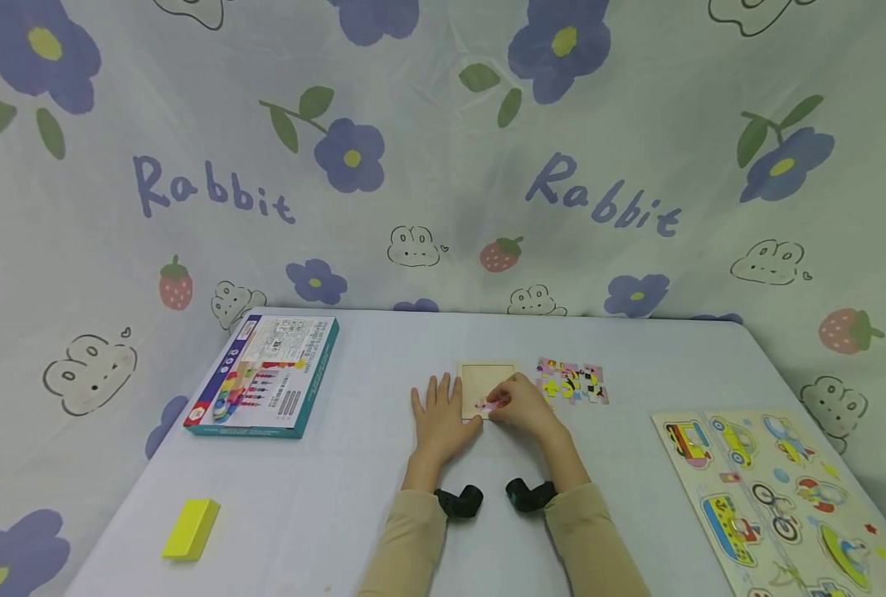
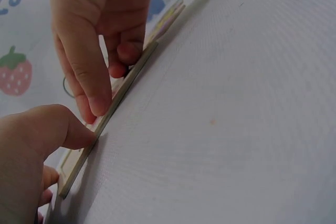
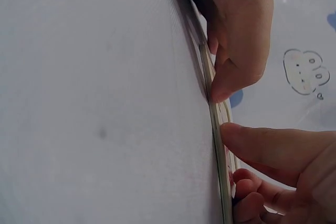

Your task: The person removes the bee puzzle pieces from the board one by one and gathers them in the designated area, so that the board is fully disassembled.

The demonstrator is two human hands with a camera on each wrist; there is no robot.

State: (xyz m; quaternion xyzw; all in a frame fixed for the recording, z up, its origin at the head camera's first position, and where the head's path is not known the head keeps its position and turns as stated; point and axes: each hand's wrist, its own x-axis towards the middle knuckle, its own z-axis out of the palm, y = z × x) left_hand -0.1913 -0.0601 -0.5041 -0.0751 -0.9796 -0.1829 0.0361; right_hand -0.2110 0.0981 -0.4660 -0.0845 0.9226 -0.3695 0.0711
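A shallow wooden puzzle tray lies on the table between the hands. My left hand rests at its left side with fingers spread; the thumb touches the tray's near edge in the left wrist view. My right hand bends over the tray's near right part. Its curled fingertips pinch a small pink puzzle piece at the near edge, partly hidden by the fingers. Right of the tray lie several joined jigsaw pieces, pink, yellow and black.
A flat teal-edged box lies at the back left, a yellow block at the front left. On the right is a large board with vehicle pictures. A patterned curtain hangs behind the white table.
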